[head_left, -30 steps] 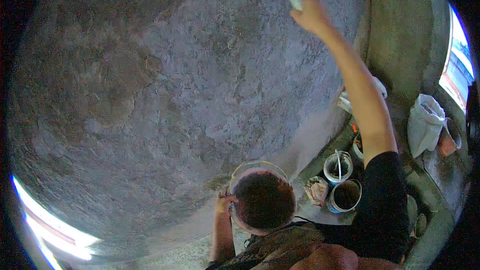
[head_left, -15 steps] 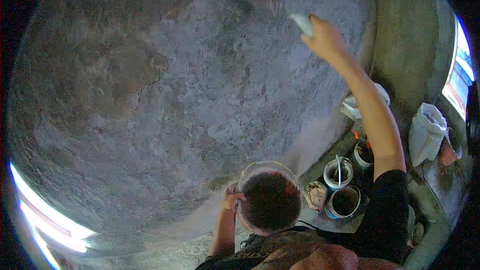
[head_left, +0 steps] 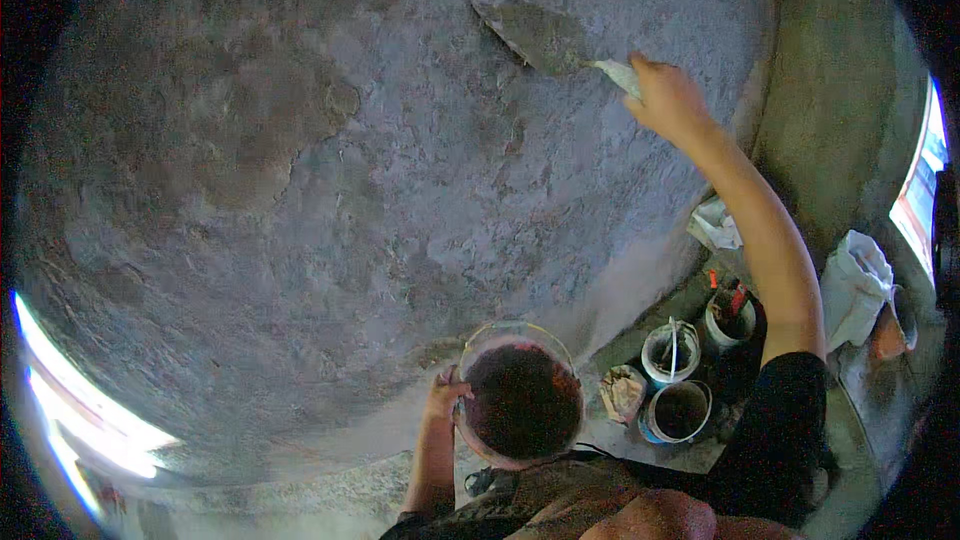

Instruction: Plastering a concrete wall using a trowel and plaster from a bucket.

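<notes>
My right hand (head_left: pixel 668 95) grips the pale, wrapped-looking handle of a pointed trowel (head_left: pixel 540 38). The trowel's broad blade lies at the rough grey plastered wall (head_left: pixel 430 220), its tip toward the upper left. Close to my body, my left hand (head_left: pixel 447 393) holds the left rim of a round bucket (head_left: pixel 484 452), its fingers curled over the edge. Dark material, perhaps mortar, fills much of the bucket. A thin wire-like handle arcs along its far side.
To the right stand a white-handled pail (head_left: pixel 668 368), an open bucket (head_left: pixel 652 428), and another bucket holding orange-red-handled tools (head_left: pixel 728 332). A crumpled paper bag (head_left: pixel 622 393) sits beside them. A white sack (head_left: pixel 857 275) stands farther right. Bright openings show at both sides.
The trowel blade, a blur before, now shows clearly. My right hand has shifted slightly right and down in the picture. The bucket and left hand appear a little farther left.
</notes>
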Available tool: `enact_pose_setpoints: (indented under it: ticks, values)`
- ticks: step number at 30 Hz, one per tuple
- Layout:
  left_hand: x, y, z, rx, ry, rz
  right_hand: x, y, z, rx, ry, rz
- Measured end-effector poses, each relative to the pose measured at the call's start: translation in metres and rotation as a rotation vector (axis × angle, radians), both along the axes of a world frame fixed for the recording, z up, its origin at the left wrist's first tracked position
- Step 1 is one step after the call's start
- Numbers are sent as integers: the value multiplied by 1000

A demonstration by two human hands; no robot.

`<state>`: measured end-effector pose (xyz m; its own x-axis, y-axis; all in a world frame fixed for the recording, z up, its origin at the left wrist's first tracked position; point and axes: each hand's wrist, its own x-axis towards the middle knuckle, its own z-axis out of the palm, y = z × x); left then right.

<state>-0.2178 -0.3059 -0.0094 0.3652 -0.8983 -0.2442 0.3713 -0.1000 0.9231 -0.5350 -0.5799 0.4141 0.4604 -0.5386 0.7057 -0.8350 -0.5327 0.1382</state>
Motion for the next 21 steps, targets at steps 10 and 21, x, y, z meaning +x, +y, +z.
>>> enact_pose_setpoints:
  ticks: [10,21]
  values:
    - [-32,-1,28,-67,163,-64,11,-40,36,-88,-374,92]
    - [-6,10,10,-34,41,-7,4,53,-60,207,25,81]
